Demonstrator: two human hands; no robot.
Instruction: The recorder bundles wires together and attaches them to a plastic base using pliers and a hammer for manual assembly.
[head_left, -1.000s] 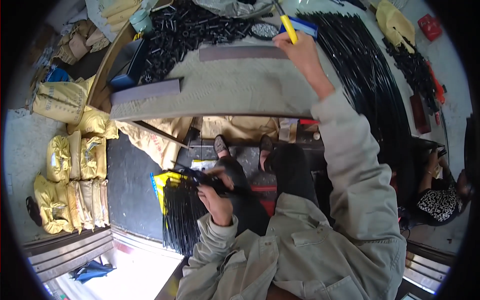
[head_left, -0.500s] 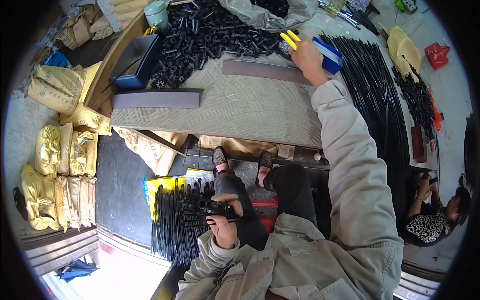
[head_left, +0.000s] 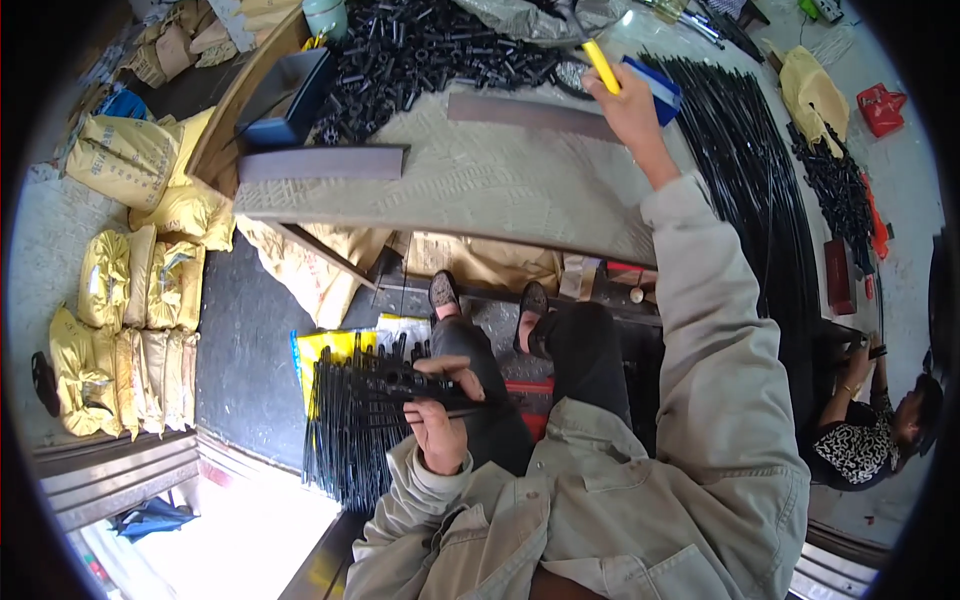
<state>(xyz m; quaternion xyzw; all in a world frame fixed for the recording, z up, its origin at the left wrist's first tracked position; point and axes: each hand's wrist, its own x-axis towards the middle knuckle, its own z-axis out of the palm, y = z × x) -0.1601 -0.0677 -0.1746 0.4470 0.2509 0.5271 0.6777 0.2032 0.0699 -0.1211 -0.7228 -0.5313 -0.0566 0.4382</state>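
Note:
My right hand (head_left: 632, 108) is raised over the far right of the table, closed around yellow-handled pliers (head_left: 601, 66). Their metal jaws point away from me, by a heap of short black plastic fittings (head_left: 425, 60). Right beside this hand stands a blue box (head_left: 655, 92). Low over my lap, my left hand (head_left: 440, 425) grips a bunch of black rods (head_left: 400, 382) with thicker ends. Just left of it, many long black rods (head_left: 345, 435) lie in a pile over yellow bags. The exact number in my grip cannot be made out.
The grey worktable (head_left: 500, 190) has a wooden side board (head_left: 215, 150), a dark blue bin (head_left: 285, 100) and two flat strips. Long black rods (head_left: 745, 150) lie along its right. Yellow sacks (head_left: 105, 275) are stacked at left. Another person (head_left: 860, 430) sits at far right.
My right hand stays near the blue box, while the pliers have swung more upright, away from me. The left hand still holds its bunch of rods. The whole view has shifted slightly.

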